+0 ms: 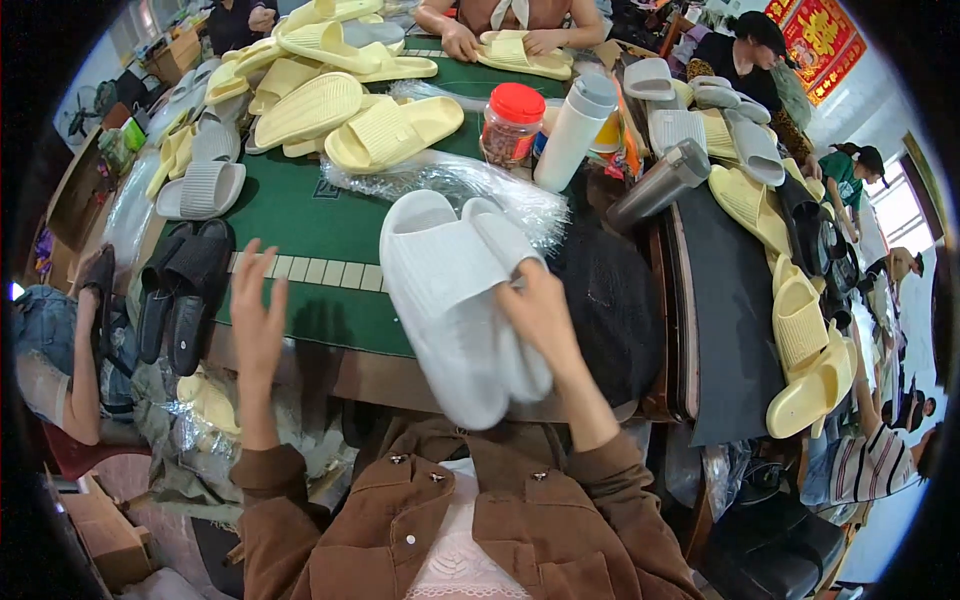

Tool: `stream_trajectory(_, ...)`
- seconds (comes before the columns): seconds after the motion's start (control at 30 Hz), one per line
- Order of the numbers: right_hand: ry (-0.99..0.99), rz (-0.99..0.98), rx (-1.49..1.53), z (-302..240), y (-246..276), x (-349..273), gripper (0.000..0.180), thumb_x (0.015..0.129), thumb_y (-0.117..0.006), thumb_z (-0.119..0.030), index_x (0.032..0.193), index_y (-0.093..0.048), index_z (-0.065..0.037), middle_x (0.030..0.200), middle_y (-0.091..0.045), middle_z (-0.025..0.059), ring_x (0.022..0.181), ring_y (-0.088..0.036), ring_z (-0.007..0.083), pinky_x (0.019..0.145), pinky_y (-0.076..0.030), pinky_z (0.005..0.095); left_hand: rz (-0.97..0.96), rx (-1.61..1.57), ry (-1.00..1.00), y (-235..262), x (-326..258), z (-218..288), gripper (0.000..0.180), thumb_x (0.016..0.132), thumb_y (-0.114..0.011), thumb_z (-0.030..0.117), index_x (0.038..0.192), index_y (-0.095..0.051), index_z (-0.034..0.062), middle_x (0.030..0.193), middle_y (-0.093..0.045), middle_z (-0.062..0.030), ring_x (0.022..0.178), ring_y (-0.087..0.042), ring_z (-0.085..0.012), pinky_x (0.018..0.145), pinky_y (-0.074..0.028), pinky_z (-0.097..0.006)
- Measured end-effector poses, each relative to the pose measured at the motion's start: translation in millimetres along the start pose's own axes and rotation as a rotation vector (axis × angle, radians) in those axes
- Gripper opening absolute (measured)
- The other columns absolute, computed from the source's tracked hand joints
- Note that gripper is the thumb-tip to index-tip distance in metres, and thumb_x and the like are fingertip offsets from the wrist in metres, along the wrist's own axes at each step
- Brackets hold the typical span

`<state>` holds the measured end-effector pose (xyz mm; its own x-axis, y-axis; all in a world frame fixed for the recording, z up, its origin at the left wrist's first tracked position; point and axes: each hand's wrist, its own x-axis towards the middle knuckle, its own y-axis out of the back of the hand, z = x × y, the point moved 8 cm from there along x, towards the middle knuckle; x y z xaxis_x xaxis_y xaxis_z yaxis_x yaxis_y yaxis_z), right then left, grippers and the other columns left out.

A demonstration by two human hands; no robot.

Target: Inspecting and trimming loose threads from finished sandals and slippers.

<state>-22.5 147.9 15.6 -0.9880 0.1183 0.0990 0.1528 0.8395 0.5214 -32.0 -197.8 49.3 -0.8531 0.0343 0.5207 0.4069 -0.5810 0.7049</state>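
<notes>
A pair of white slide slippers (440, 290) is held up in front of me over the near table edge, toes pointing away. My right hand (540, 310) grips the pair at its right side, by the strap of the rear slipper; some fingers are hidden behind it. To the left, my left hand (258, 315) is raised with fingers apart and holds nothing. Beside it, a pair of black slides (190, 285) hangs over the table's left edge. Clear plastic bags (470, 190) lie on the green table mat (300, 210) beyond the white pair.
Yellow slides (310, 110) are piled at the far left. A red-lidded jar (512, 125), white bottle (575, 135) and steel tumbler (660, 185) stand at the back right. A dark mesh item (605, 300) lies right of my right hand. Several people sit around, one handling a yellow slide (525, 55).
</notes>
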Motion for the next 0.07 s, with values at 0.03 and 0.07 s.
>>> stream_trajectory(0.03, 0.011, -0.042, -0.010, 3, -14, -2, 0.033, 0.079, -0.062, -0.017, 0.107, -0.062, 0.000, 0.102, -0.063, 0.0239, 0.086, -0.064, 0.0328, 0.075, -0.049, 0.0375, -0.018, -0.059, -0.017, -7, -4, 9, 0.037, 0.088, -0.057, 0.007, 0.124, -0.054, 0.0029, 0.135, -0.046, -0.0167, 0.127, -0.043, -0.0320, 0.104, -0.033, -0.039)
stream_trajectory(0.07, 0.020, -0.089, -0.022, 5, -28, -5, 0.034, 0.079, -0.062, -0.017, 0.111, -0.062, -0.004, 0.109, -0.061, 0.0237, 0.089, -0.063, 0.0351, 0.076, -0.049, 0.0378, -0.018, -0.054, -0.010, -6, -6, 6, 0.037, 0.088, -0.057, 0.007, 0.124, -0.054, 0.0029, 0.135, -0.046, -0.0167, 0.127, -0.043, -0.0320, 0.104, -0.033, -0.039)
